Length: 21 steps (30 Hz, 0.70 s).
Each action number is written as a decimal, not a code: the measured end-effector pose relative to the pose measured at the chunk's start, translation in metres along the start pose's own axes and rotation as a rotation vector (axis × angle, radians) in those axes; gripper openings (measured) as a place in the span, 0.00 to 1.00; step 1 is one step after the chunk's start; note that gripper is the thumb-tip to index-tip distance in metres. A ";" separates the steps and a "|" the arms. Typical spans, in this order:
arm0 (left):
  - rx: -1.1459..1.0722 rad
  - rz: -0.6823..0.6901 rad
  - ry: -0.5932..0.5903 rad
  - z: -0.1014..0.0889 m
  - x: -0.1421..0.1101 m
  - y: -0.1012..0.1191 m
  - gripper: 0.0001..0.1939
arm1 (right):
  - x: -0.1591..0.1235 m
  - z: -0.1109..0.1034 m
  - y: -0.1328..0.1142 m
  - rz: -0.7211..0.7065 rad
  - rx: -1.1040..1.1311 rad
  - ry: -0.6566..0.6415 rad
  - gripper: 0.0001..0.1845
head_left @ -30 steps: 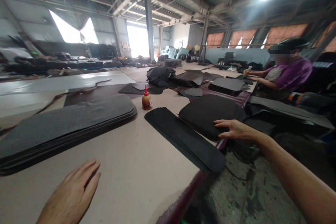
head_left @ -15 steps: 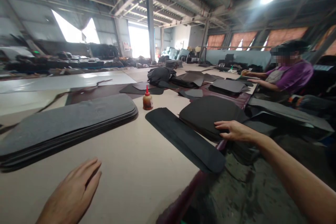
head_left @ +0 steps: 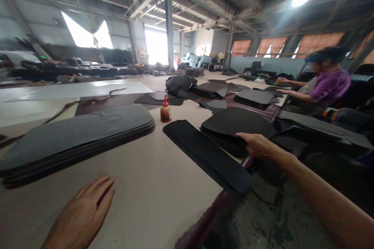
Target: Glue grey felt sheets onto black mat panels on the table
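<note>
My right hand (head_left: 256, 146) grips the near edge of the top black rounded sheet (head_left: 236, 122) on a stack at the table's right side, lifting that edge slightly. My left hand (head_left: 82, 214) lies flat and open on the bare beige table top (head_left: 152, 186) near the front edge, holding nothing. A long black strip (head_left: 204, 153) lies between the two hands, reaching over the table's edge.
A thick stack of long grey sheets (head_left: 73, 136) lies at the left. A small glue bottle with a red cap (head_left: 165, 111) stands mid-table. Further dark cut pieces (head_left: 216, 87) cover the far end, where a person in a purple shirt (head_left: 327, 81) works.
My right hand has closed on the top black sheet's edge and raised it a little. My left hand has stayed flat on the table.
</note>
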State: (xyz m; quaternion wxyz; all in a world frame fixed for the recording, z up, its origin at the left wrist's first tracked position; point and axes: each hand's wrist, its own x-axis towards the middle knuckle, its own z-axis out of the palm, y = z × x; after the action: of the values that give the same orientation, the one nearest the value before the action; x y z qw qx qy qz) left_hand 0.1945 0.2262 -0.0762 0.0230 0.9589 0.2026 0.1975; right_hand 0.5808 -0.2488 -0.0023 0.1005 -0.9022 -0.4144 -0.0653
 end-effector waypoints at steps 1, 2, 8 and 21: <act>-0.003 0.003 -0.001 0.000 0.000 0.000 0.29 | 0.001 0.002 0.002 0.019 0.014 0.031 0.38; -0.006 0.006 0.000 0.001 -0.001 0.000 0.28 | 0.002 0.004 0.005 0.040 0.033 0.065 0.37; -0.012 0.012 0.035 0.002 -0.003 0.000 0.27 | -0.003 0.019 0.017 0.135 0.295 0.246 0.21; -0.058 -0.006 0.077 0.007 -0.003 -0.002 0.25 | 0.010 0.018 0.012 0.498 0.609 0.609 0.33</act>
State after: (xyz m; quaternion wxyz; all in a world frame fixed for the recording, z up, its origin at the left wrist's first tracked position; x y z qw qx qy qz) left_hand 0.1939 0.2275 -0.0840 0.0437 0.9489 0.2005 0.2399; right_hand 0.5965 -0.2447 -0.0197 0.4887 -0.8432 -0.1386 -0.1759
